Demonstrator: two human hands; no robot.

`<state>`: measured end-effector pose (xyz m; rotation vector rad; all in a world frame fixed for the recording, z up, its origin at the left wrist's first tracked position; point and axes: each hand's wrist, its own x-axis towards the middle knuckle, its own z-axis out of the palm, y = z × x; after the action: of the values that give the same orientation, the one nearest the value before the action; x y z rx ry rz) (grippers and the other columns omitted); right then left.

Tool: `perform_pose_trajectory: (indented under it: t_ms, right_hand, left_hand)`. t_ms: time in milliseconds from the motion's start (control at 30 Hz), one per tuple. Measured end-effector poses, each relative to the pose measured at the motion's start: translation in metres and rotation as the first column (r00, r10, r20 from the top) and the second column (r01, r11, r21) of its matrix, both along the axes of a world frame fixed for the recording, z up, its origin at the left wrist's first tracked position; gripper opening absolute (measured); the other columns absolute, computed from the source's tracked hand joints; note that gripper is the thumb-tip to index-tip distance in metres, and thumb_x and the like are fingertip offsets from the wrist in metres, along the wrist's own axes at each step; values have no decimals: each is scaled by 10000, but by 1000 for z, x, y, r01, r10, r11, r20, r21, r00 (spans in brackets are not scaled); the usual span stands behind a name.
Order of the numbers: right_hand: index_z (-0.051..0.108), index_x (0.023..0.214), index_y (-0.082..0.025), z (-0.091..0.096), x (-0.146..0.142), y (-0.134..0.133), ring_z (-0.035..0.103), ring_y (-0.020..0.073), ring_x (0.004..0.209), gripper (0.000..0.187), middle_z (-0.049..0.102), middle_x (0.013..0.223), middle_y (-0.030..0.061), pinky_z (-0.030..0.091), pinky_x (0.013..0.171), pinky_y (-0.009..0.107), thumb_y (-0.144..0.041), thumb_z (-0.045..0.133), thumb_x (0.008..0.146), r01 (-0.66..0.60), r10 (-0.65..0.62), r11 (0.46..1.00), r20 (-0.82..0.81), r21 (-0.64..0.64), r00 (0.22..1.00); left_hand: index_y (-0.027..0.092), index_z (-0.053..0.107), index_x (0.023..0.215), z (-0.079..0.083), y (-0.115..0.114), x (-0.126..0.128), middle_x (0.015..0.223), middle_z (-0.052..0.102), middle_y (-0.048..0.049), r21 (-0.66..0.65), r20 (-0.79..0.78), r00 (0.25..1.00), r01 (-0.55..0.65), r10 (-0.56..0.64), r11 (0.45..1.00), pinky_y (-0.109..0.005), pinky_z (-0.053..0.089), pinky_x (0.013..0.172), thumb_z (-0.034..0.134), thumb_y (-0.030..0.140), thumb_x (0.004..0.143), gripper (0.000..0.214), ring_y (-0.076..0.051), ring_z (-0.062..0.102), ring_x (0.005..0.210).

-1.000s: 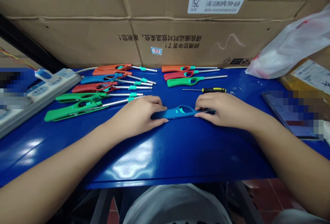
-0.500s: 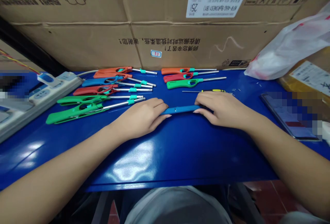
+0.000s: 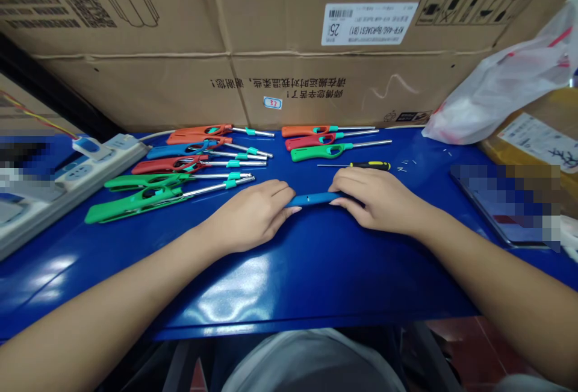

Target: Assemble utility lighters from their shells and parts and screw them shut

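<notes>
A glossy blue tabletop [image 3: 343,271] fills the middle of the view, with light reflected in a bright patch near its front edge. Over it, a person's left hand [image 3: 255,214] and right hand [image 3: 374,202] each keep a closed grip on one end of a blue lighter [image 3: 313,200], which lies level between them, narrow edge showing. Whether it touches the surface is hard to tell.

Behind, a large cardboard box [image 3: 171,88] stands like a wall, its printing upside down. At its foot on the left lies a group of orange, blue, red and green lighters [image 3: 169,165]; right of these, three more lighters [image 3: 316,151] in orange, red and green. A yellow-and-black screwdriver [image 3: 372,165] rests just beyond the right hand, near some tiny metal bits [image 3: 404,163].

A white power strip [image 3: 67,178] runs along the left side. On the right are a phone [image 3: 487,205], partly blurred out, a white plastic bag [image 3: 497,91] and a taped parcel [image 3: 526,145]. Reddish floor tiles [image 3: 469,344] show below.
</notes>
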<state>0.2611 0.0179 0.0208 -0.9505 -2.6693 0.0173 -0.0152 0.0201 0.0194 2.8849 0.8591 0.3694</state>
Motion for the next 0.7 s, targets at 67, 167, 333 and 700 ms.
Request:
perform_pose_trajectory:
  t_ms: [67, 167, 333, 700]
  right_hand:
    - [647, 966, -182, 1, -1, -2, 641, 235, 838, 168, 696, 942, 92, 497, 767, 354, -260, 504, 1007, 12, -12, 1000, 2, 18, 1000]
    - [648, 957, -185, 3, 0, -3, 638, 229, 813, 163, 695, 929, 79, 488, 730, 346, -266, 513, 1001, 16, -16, 1000, 9, 7, 1000]
    - [654, 1045, -184, 0, 1, 0, 658, 228, 944, 180, 705, 1057, 84, 504, 845, 349, -300, 518, 1020, 4, -8, 995, -44, -96, 999]
    - [668, 969, -172, -6, -3, -1, 649, 209, 800, 174, 698, 909, 67, 486, 712, 322, -256, 521, 1007, -21, 20, 1000, -55, -14, 998]
  left_hand:
    - [108, 637, 1041, 2, -2, 1, 921, 635, -98, 6, 3, 1000, 11, -11, 1000, -336, 497, 774, 371, 314, 1084, 339, -231, 597, 846]
    - [102, 639, 1040, 2, -3, 1, 921, 636, -103, 7, -21, 1000, 9, -8, 1000, -351, 504, 766, 363, 315, 1084, 352, -240, 601, 836]
    - [98, 622, 1157, -2, -3, 2, 987, 660, -118, -53, -32, 999, -37, 35, 998, -379, 536, 808, 365, 333, 1082, 356, -260, 646, 897]
    - [140, 652, 1230, -6, -10, 7, 1094, 727, -101, -141, 156, 987, -19, 41, 990, -338, 517, 864, 442, 362, 1070, 345, -236, 696, 955]
